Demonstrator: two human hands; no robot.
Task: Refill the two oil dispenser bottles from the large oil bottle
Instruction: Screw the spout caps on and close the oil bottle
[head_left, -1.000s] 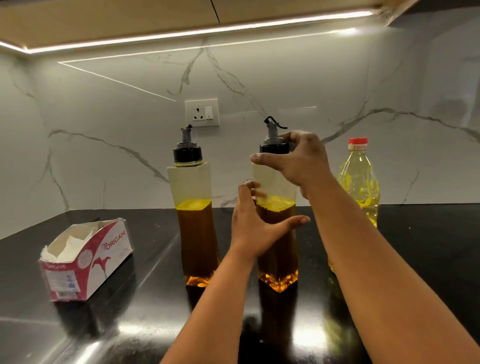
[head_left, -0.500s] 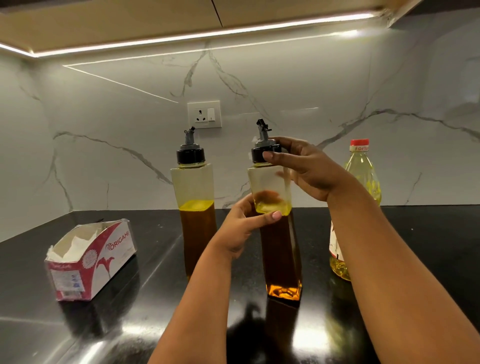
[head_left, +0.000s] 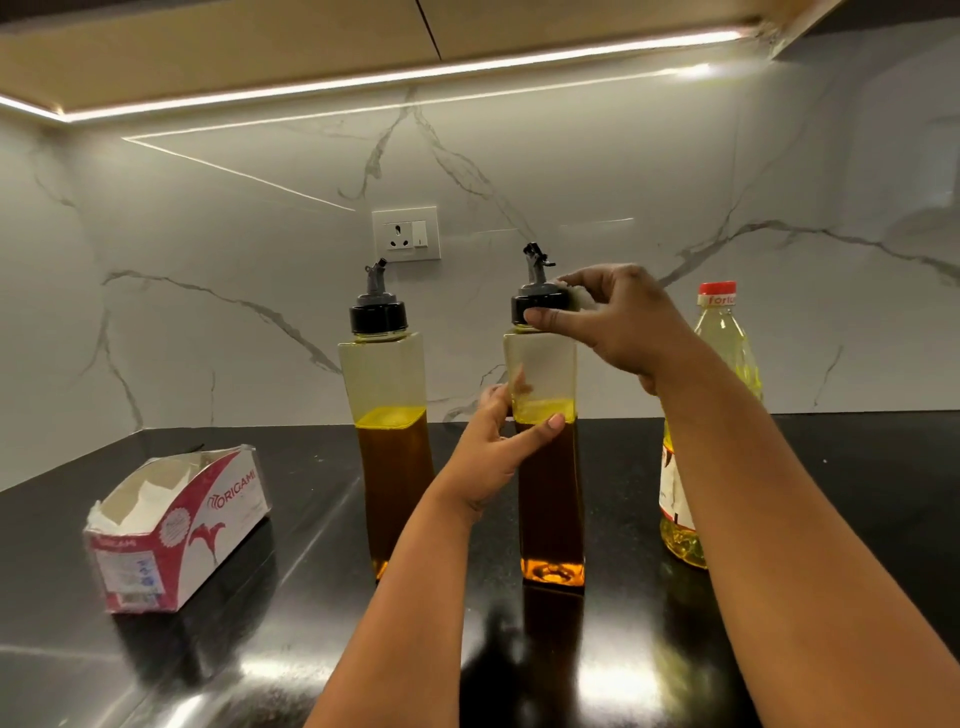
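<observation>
Two tall square oil dispenser bottles stand upright on the black glossy desk (head_left: 857, 519), each about two-thirds full of dark amber oil with a yellow line at the surface. The right dispenser bottle (head_left: 549, 467) stands near the middle of the desk, closer to the front edge than its twin. The left hand (head_left: 501, 457) holds it at the level of the oil line, thumb across the front face and the fingers (head_left: 491, 397) wrapped round the far side. The right hand (head_left: 618, 322) reaches over from the right and pinches the black screw cap (head_left: 535, 306), thumb on the front of the cap and the fingers curled behind it; the grey pour spout (head_left: 535, 265) rises above the cap, clear of the hand.

The left dispenser bottle (head_left: 389, 441) stands apart to the left, slightly further back, capped with its own spout and touched by nothing. The large oil bottle (head_left: 724, 343), clear plastic with pale yellow oil, a red cap and a partly visible label, stands upright toward the right of the desk; the right forearm crosses in front of it and hides much of its body.

Toward the left front of the desk lies an opened red and white Origami tissue box (head_left: 176, 525), white tissue showing in its torn top. On the marble backsplash behind the bottles sits a white wall socket (head_left: 406, 234) with a switch, under a strip light (head_left: 363, 78) along the cabinet base.
</observation>
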